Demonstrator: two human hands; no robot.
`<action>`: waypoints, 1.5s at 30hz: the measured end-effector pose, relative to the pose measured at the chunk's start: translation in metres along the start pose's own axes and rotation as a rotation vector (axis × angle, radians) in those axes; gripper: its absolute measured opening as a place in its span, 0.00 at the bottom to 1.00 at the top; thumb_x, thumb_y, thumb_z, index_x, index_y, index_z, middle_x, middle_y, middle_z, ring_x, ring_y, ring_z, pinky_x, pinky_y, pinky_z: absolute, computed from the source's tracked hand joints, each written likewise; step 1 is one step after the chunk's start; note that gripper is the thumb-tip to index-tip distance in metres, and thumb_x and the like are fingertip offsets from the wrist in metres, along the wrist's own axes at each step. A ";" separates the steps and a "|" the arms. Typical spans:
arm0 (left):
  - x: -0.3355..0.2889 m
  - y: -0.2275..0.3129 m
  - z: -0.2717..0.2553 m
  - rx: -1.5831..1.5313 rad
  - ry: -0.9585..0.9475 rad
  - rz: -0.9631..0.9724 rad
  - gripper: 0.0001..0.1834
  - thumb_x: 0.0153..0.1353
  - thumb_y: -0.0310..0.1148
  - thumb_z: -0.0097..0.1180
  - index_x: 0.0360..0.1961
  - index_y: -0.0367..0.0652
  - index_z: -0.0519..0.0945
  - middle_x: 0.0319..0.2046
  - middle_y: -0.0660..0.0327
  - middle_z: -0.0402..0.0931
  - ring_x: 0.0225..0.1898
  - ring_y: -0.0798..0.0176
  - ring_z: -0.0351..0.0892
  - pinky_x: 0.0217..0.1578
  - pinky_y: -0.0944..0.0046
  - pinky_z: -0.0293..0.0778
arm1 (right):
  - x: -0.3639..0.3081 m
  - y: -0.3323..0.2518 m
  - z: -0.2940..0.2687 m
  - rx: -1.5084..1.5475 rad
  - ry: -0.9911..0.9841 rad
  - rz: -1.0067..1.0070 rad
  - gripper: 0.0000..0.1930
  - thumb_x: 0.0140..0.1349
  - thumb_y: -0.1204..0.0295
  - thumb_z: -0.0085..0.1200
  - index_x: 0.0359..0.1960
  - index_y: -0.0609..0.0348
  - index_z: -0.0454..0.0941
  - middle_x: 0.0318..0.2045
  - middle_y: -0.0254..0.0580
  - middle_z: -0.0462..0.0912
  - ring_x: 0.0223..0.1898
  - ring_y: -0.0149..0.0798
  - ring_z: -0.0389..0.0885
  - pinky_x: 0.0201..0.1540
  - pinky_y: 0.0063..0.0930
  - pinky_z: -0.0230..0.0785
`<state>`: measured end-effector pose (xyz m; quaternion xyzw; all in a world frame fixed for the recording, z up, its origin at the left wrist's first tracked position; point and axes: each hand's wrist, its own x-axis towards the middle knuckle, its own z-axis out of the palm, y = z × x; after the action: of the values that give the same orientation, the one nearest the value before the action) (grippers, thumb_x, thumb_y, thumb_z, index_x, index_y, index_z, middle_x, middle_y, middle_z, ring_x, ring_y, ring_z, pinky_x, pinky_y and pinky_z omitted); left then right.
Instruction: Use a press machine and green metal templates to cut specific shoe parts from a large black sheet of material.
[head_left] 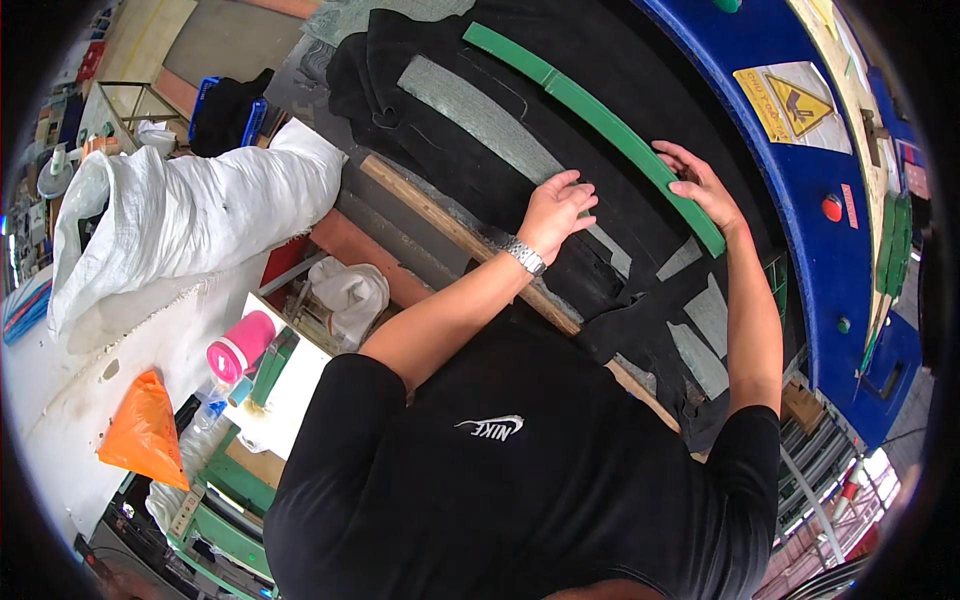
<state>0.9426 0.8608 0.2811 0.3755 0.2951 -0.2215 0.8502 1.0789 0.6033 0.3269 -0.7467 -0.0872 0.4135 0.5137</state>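
Observation:
A long, curved green cutting die (pixel 595 120) lies slantwise over a black sheet of material (pixel 420 45). My right hand (pixel 705 190) grips the die near its lower right end, thumb on its upper face and fingers over the far edge. My left hand (pixel 560 212), with a metal watch on the wrist, hovers by the lower end of a curved grey strip-shaped area (pixel 480 112) in the black sheet. Its fingers are loosely bent and apart, with nothing visible in them. More grey cut-out shapes (pixel 698 355) show in the black material near my right forearm.
Beyond the sheet curves a blue machine beam (pixel 770 180) with a yellow warning sign (pixel 795 103) and a red button (pixel 831 208). A wooden strip (pixel 450 228) edges the near side. At left are a white sack (pixel 220 215), a pink cup (pixel 240 347) and an orange bag (pixel 147 430).

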 end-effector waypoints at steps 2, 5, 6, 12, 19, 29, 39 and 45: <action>0.003 0.001 0.008 -0.079 0.027 0.035 0.34 0.69 0.31 0.60 0.71 0.30 0.59 0.60 0.46 0.73 0.63 0.50 0.76 0.57 0.49 0.78 | 0.002 0.001 -0.001 0.016 -0.018 -0.017 0.44 0.53 0.56 0.67 0.72 0.59 0.65 0.60 0.42 0.78 0.61 0.36 0.74 0.68 0.29 0.60; 0.004 -0.003 0.022 -0.204 0.094 0.050 0.35 0.68 0.31 0.61 0.71 0.30 0.59 0.60 0.47 0.74 0.61 0.51 0.77 0.58 0.48 0.78 | 0.002 0.003 -0.003 0.037 -0.037 -0.040 0.41 0.56 0.60 0.65 0.71 0.58 0.66 0.60 0.41 0.78 0.60 0.35 0.74 0.67 0.29 0.62; 0.006 -0.005 0.027 -0.228 0.110 0.058 0.33 0.68 0.32 0.62 0.68 0.31 0.62 0.58 0.48 0.75 0.60 0.52 0.77 0.58 0.47 0.77 | 0.002 0.004 -0.003 0.039 -0.041 -0.044 0.41 0.56 0.60 0.65 0.71 0.57 0.66 0.60 0.40 0.78 0.60 0.35 0.74 0.67 0.29 0.62; 0.023 -0.009 0.040 -0.183 0.054 -0.025 0.25 0.68 0.37 0.63 0.58 0.33 0.71 0.54 0.48 0.79 0.57 0.51 0.80 0.56 0.48 0.77 | 0.001 0.009 -0.003 0.069 -0.037 -0.044 0.39 0.57 0.62 0.64 0.71 0.57 0.66 0.59 0.40 0.78 0.60 0.34 0.74 0.66 0.28 0.62; 0.028 -0.009 0.041 -0.092 0.118 -0.085 0.14 0.67 0.39 0.65 0.31 0.47 0.73 0.25 0.66 0.76 0.29 0.67 0.83 0.30 0.66 0.80 | 0.005 0.003 -0.001 0.064 -0.056 -0.022 0.43 0.54 0.57 0.66 0.71 0.60 0.65 0.62 0.43 0.76 0.63 0.36 0.73 0.70 0.30 0.58; -0.129 0.065 -0.108 0.202 -0.048 0.619 0.18 0.64 0.25 0.53 0.53 0.29 0.80 0.47 0.60 0.84 0.48 0.68 0.80 0.52 0.67 0.73 | -0.005 -0.010 0.042 -0.552 0.388 -0.293 0.41 0.45 0.64 0.73 0.65 0.60 0.73 0.62 0.45 0.77 0.67 0.43 0.73 0.71 0.38 0.60; -0.179 0.137 -0.088 0.398 -0.304 0.466 0.30 0.61 0.33 0.64 0.62 0.31 0.72 0.55 0.56 0.78 0.55 0.64 0.78 0.58 0.64 0.71 | -0.029 -0.036 0.128 -0.692 0.602 -0.494 0.28 0.53 0.60 0.71 0.54 0.59 0.79 0.52 0.49 0.80 0.57 0.51 0.77 0.62 0.42 0.69; -0.145 0.141 -0.005 0.504 -0.644 0.406 0.35 0.57 0.28 0.67 0.64 0.32 0.67 0.53 0.61 0.74 0.54 0.70 0.72 0.59 0.66 0.67 | -0.079 -0.037 0.223 1.128 -0.178 -0.382 0.57 0.63 0.22 0.20 0.67 0.66 0.69 0.61 0.51 0.79 0.63 0.44 0.76 0.67 0.41 0.66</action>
<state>0.9195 0.9742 0.4469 0.5330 -0.1273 -0.2208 0.8069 0.8812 0.7316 0.3711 -0.2925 -0.0294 0.3573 0.8865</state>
